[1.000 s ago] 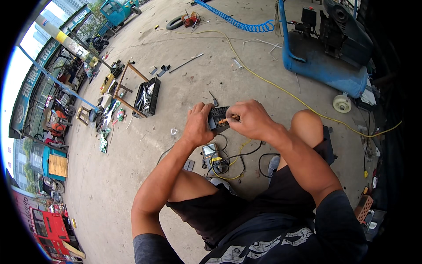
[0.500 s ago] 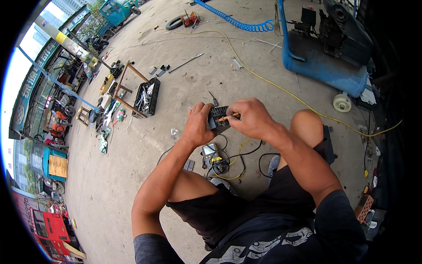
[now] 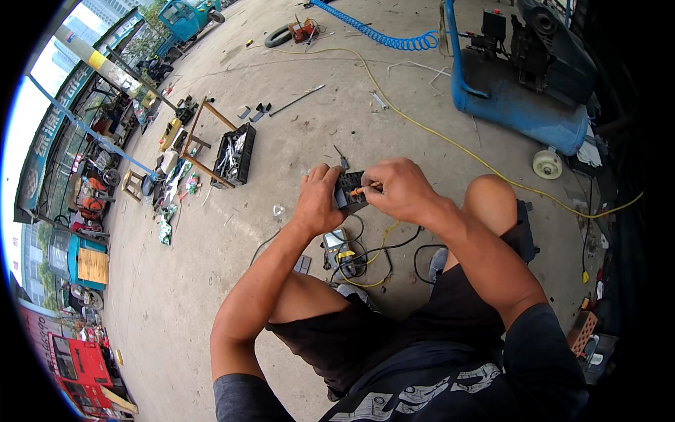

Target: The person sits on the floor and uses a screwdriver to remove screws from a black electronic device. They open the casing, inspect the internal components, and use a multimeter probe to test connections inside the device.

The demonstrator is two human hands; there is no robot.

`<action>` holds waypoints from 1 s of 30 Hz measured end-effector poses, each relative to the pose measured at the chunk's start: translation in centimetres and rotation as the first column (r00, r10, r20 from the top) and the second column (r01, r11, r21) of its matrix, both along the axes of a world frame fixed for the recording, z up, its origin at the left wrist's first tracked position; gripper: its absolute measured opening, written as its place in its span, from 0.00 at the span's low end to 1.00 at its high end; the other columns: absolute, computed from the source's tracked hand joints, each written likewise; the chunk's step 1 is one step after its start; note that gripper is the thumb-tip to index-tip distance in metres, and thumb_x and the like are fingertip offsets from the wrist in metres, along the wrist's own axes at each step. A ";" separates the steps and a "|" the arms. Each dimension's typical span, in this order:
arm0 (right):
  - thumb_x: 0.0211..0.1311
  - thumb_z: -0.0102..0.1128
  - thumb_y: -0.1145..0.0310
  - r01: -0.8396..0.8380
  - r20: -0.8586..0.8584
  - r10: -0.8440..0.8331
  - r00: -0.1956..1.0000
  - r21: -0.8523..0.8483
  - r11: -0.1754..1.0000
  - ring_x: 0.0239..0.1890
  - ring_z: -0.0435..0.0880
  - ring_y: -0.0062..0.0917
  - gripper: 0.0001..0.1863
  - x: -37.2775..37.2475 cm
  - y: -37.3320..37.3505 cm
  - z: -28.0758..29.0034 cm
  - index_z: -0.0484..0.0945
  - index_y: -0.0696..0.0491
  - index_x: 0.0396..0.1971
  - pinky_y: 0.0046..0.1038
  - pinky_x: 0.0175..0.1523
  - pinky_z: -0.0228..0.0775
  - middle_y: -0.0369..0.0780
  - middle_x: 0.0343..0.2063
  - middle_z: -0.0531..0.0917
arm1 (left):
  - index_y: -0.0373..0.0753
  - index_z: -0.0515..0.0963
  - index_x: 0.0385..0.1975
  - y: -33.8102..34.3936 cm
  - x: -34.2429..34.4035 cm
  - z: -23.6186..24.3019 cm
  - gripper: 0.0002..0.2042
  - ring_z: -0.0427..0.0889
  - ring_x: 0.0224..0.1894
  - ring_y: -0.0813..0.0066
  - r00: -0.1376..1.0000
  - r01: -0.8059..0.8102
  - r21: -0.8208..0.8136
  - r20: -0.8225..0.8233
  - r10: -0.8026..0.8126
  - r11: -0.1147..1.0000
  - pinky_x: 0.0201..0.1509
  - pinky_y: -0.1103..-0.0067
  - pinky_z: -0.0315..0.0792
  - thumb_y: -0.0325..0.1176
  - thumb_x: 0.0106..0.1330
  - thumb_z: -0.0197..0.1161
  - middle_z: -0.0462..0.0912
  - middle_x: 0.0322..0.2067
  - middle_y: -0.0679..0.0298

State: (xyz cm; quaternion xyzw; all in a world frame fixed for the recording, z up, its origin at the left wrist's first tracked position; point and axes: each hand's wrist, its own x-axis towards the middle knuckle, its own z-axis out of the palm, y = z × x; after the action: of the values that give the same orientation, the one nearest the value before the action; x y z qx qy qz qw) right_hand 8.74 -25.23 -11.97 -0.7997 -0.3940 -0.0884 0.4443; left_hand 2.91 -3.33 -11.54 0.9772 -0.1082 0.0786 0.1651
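Below your left fingers [image 3: 323,173] and right fingers [image 3: 385,173] spreads concrete ground [image 3: 302,123]. Well out past the right ones, you have a blue-tanked air compressor [image 3: 517,119]. A black tool crate [image 3: 247,163] sits to the left of your left fingers. A handheld meter [image 3: 337,243] lies nearer to you than your fingers. Your left fingers grasp a ribbed black casing [image 3: 346,184]; between your right fingers you pinch a slim orange-brown tool [image 3: 358,190], its end at the casing.

The case [image 3: 348,181] is black, the tool [image 3: 357,191] orange-brown, the meter [image 3: 340,253] grey with a yellow patch, the crate [image 3: 247,159] black, the coiled hose [image 3: 401,43] and tank [image 3: 520,128] blue, the floor [image 3: 176,302] greyish tan, and the shirt [image 3: 457,399] dark with a white print.
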 end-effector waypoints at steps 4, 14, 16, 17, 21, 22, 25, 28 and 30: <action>0.54 0.70 0.71 0.045 0.013 -0.045 0.999 -0.007 0.999 0.31 0.85 0.45 0.07 -0.1 0.1 -0.1 0.86 0.56 0.31 0.43 0.37 0.76 0.47 0.28 0.85 | 0.34 0.77 0.58 0.0 0.1 -0.1 0.33 0.76 0.54 0.49 1.000 0.003 0.003 0.006 -0.003 1.000 0.57 0.62 0.68 0.34 0.48 0.77 0.78 0.46 0.52; 0.53 0.70 0.71 0.074 -0.026 -0.072 0.997 0.044 0.996 0.30 0.85 0.45 0.07 0.1 -0.5 0.5 0.86 0.57 0.31 0.42 0.36 0.76 0.48 0.27 0.85 | 0.38 0.78 0.54 0.4 0.3 -0.6 0.33 0.77 0.51 0.48 0.998 -0.027 0.003 0.061 0.027 1.000 0.57 0.60 0.70 0.39 0.45 0.81 0.78 0.43 0.54; 0.53 0.70 0.71 0.043 -0.033 -0.042 0.999 0.025 0.999 0.30 0.85 0.45 0.07 0.1 -0.5 0.5 0.86 0.57 0.30 0.42 0.36 0.76 0.48 0.27 0.85 | 0.38 0.78 0.54 0.4 0.2 -0.6 0.33 0.77 0.51 0.48 0.998 -0.023 0.000 0.064 0.023 1.000 0.57 0.60 0.70 0.39 0.45 0.81 0.78 0.43 0.54; 0.53 0.70 0.71 0.025 -0.035 -0.025 0.999 0.017 1.000 0.30 0.85 0.45 0.07 0.0 -0.5 0.6 0.86 0.57 0.30 0.42 0.36 0.76 0.48 0.27 0.85 | 0.38 0.77 0.54 0.4 0.2 -0.6 0.34 0.77 0.51 0.48 0.998 -0.023 -0.001 0.065 0.023 1.000 0.57 0.60 0.70 0.39 0.44 0.82 0.78 0.43 0.53; 0.53 0.69 0.71 0.000 -0.046 0.000 0.999 -0.002 1.000 0.30 0.85 0.45 0.07 0.1 -0.5 0.4 0.86 0.57 0.30 0.42 0.36 0.76 0.48 0.26 0.85 | 0.38 0.77 0.54 0.3 0.2 -0.5 0.34 0.77 0.51 0.48 0.998 -0.025 0.003 0.060 0.025 1.000 0.57 0.61 0.70 0.39 0.44 0.82 0.78 0.44 0.53; 0.53 0.69 0.71 0.039 -0.048 -0.040 0.998 -0.020 0.999 0.30 0.85 0.45 0.07 0.1 -0.5 0.3 0.86 0.57 0.30 0.41 0.36 0.76 0.48 0.26 0.85 | 0.38 0.77 0.54 0.3 0.2 -0.5 0.34 0.77 0.51 0.48 0.998 -0.028 0.006 0.057 0.028 1.000 0.57 0.61 0.70 0.39 0.44 0.82 0.78 0.44 0.53; 0.52 0.69 0.71 0.103 -0.065 -0.105 0.992 -0.037 0.994 0.30 0.85 0.44 0.07 0.3 -0.5 0.2 0.86 0.57 0.31 0.41 0.36 0.76 0.48 0.26 0.85 | 0.37 0.77 0.54 0.2 0.2 -0.2 0.34 0.77 0.51 0.48 0.998 -0.037 0.001 0.043 0.037 0.999 0.57 0.61 0.70 0.39 0.44 0.81 0.78 0.44 0.53; 0.52 0.68 0.71 0.048 -0.094 -0.048 0.994 -0.003 0.999 0.30 0.85 0.45 0.07 0.3 -1.0 0.7 0.86 0.57 0.31 0.41 0.36 0.76 0.48 0.26 0.85 | 0.37 0.77 0.55 0.3 0.1 -0.3 0.34 0.77 0.52 0.48 0.998 -0.045 -0.007 0.047 0.045 0.999 0.58 0.61 0.70 0.38 0.44 0.81 0.78 0.44 0.53; 0.52 0.68 0.71 -0.001 -0.088 0.001 0.996 -0.007 1.000 0.30 0.85 0.45 0.07 0.2 -1.0 0.8 0.86 0.57 0.30 0.41 0.36 0.76 0.48 0.26 0.85 | 0.37 0.77 0.55 0.6 0.0 -0.4 0.34 0.77 0.52 0.48 0.998 -0.042 -0.011 0.052 0.043 0.999 0.58 0.61 0.70 0.37 0.43 0.81 0.78 0.44 0.53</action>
State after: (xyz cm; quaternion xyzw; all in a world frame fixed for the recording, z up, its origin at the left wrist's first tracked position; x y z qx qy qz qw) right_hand 8.94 -26.28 -11.20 -0.8042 -0.3747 -0.0515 0.4585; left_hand 2.94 -2.78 -11.91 0.9761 -0.0911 0.1079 0.1653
